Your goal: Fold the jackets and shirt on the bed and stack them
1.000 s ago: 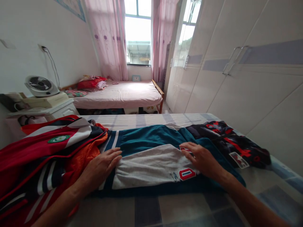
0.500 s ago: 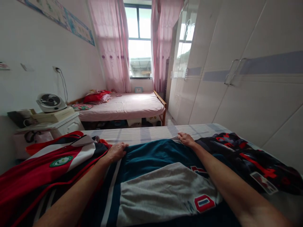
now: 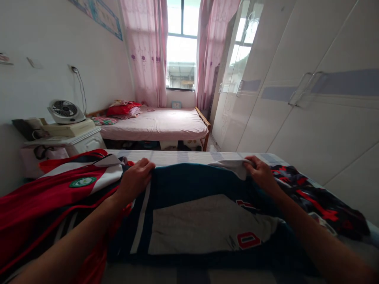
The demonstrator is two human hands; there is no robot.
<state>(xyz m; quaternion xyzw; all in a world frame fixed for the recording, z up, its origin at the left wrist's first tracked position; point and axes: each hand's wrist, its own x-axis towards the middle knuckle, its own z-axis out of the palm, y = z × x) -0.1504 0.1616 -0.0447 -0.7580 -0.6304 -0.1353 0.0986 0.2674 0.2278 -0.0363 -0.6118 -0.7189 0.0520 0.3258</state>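
Note:
A dark teal garment with a grey panel, a white stripe and red-edged letters, perhaps a sweatshirt [image 3: 189, 185], stretches between my two hands. Its far edge is lifted off the bed, and a pale grey part folds over near the right. My left hand [image 3: 139, 173] is closed on the far left corner beside the white stripe. With fingers pinched, my right hand [image 3: 259, 169] grips the far right edge at the pale grey cloth. Left of it lies a red, white and black jacket [image 3: 91, 197] with a green round badge. To the right is a black and red patterned garment [image 3: 319, 205].
The clothes lie on a bed with a checked sheet [image 3: 177, 157]. Beyond stands a second bed [image 3: 166, 122] with pink bedding. A fan [image 3: 65, 111] sits on a box on the white cabinet [image 3: 89, 140] at left. White wardrobes [image 3: 319, 130] line the right side.
Both hands have closed on the garment's far edge and raised it, pulling its near edge up off the sheet in front. My right hand has moved farther right. The view has tilted slightly.

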